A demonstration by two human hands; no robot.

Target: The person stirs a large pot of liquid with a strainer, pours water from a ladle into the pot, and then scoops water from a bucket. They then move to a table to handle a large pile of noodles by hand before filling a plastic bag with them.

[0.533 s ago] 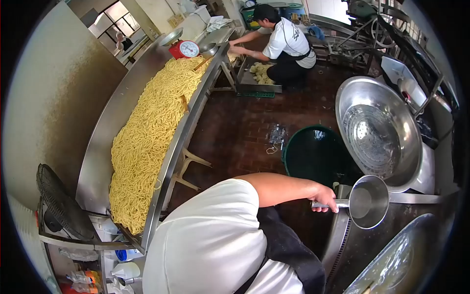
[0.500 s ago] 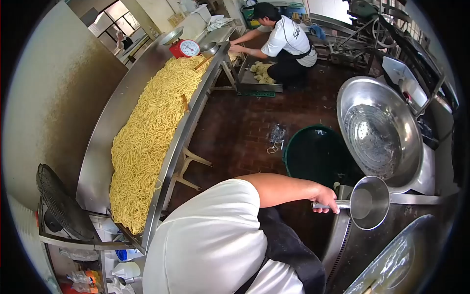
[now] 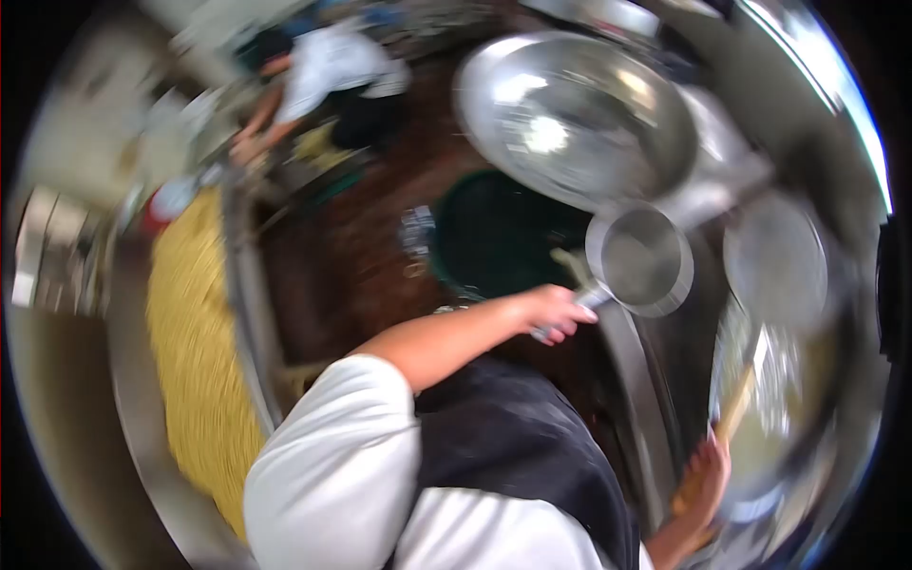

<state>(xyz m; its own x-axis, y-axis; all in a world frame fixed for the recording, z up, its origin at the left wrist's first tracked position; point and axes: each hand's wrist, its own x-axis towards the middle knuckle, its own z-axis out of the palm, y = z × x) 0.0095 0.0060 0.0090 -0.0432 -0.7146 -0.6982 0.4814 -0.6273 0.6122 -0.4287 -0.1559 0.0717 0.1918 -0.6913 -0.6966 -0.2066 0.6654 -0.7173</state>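
My left hand (image 3: 560,313) is closed round the handle of a metal saucepan (image 3: 641,261), held over the metal counter edge. My right hand (image 3: 705,480), at the lower right, is closed on a wooden handle (image 3: 737,404). That handle reaches up toward a pale round strainer-like tool (image 3: 777,256), which is blurred. Beneath it sits a large metal vat (image 3: 826,380) with shiny, wet-looking contents. The saucepan's inside looks grey, and I cannot tell whether it holds liquid.
A wide steel basin (image 3: 579,119) stands beyond the saucepan, with a dark green tub (image 3: 503,233) below. Yellow noodles (image 3: 199,351) cover a long metal table at the left. A co-worker in white (image 3: 332,76) bends near a red scale (image 3: 171,201).
The view has swung to the right and is blurred. My right hand, the wooden handle and the round tool have come into view. My left hand still holds the saucepan.
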